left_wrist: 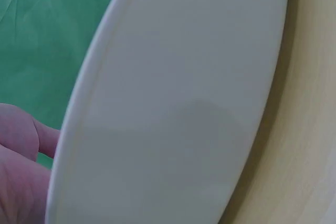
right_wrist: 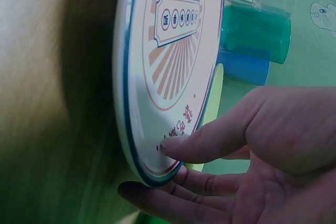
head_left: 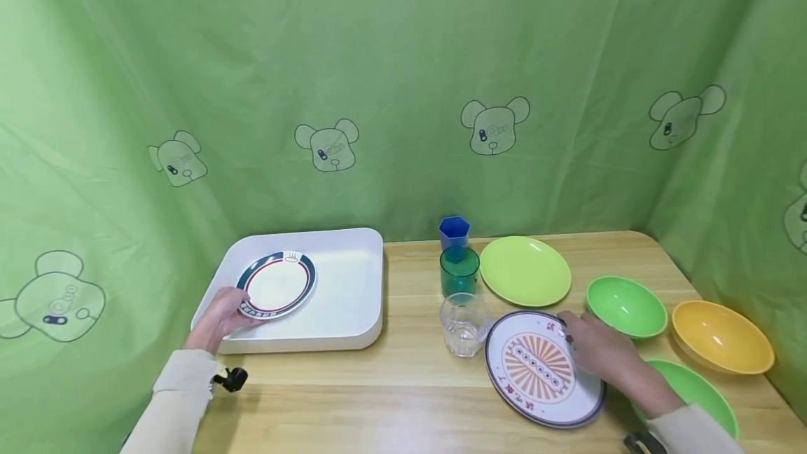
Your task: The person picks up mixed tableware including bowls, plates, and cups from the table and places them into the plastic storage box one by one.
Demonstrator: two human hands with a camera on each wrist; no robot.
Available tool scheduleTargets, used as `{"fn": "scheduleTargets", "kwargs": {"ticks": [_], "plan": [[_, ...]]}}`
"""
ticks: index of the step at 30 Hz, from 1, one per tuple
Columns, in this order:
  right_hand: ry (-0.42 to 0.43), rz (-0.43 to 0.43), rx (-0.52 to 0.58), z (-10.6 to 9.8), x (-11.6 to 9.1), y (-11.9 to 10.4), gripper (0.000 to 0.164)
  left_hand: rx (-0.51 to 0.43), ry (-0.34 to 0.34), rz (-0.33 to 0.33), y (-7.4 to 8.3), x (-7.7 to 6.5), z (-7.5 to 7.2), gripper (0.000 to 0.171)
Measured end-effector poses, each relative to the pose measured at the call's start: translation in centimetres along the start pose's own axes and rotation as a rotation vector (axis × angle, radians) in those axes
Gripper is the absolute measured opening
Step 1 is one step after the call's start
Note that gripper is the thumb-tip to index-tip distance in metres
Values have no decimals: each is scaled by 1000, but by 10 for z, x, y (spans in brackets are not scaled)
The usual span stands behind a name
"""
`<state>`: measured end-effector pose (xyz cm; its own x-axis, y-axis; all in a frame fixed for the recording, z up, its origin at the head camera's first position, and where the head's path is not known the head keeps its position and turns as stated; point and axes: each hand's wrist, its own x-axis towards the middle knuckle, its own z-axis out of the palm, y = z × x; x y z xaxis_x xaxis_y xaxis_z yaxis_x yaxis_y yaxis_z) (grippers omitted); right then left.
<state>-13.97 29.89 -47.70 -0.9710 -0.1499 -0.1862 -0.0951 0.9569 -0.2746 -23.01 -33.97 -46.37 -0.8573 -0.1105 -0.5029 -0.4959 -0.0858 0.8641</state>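
Observation:
My left hand (head_left: 225,314) grips the near left rim of a white plate (head_left: 277,286) with a dark teal band and thin red ring, over the inside of a white tray (head_left: 353,293). In the left wrist view the tray's outer wall (left_wrist: 173,77) hides the plate and most of the hand. At the right, my right hand (head_left: 595,345) pinches the edge of a larger white plate (head_left: 539,370) printed with orange rays and red characters. Its thumb (right_wrist: 194,145) lies on top of the rim and the fingers reach underneath. The plate stands slightly tilted in the right wrist view.
Left of the right-hand plate stand a clear cup (head_left: 464,328), a green cup (head_left: 459,275) and a blue cup (head_left: 454,230). Behind it lies a lime plate (head_left: 526,270). Green bowls (head_left: 627,305) (head_left: 696,391) and an orange bowl (head_left: 721,335) sit at the right. Green curtains (head_left: 403,90) surround the table.

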Motion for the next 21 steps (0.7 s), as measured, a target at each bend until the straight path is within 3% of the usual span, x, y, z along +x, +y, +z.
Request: {"fn": "scheduleTargets", "kwargs": {"ticks": [9, 13, 21], "plan": [[-13, -3, -2, -4, 3, 0, 45, 223, 122, -12, 3, -3, -1, 57], [4, -25, 1, -6, 3, 0, 46, 233, 115, -5, 3, -4, -3, 56], [14, -11, 10, -15, 3, -2, 52, 265, 89, -12, 6, -6, -2, 72]]}}
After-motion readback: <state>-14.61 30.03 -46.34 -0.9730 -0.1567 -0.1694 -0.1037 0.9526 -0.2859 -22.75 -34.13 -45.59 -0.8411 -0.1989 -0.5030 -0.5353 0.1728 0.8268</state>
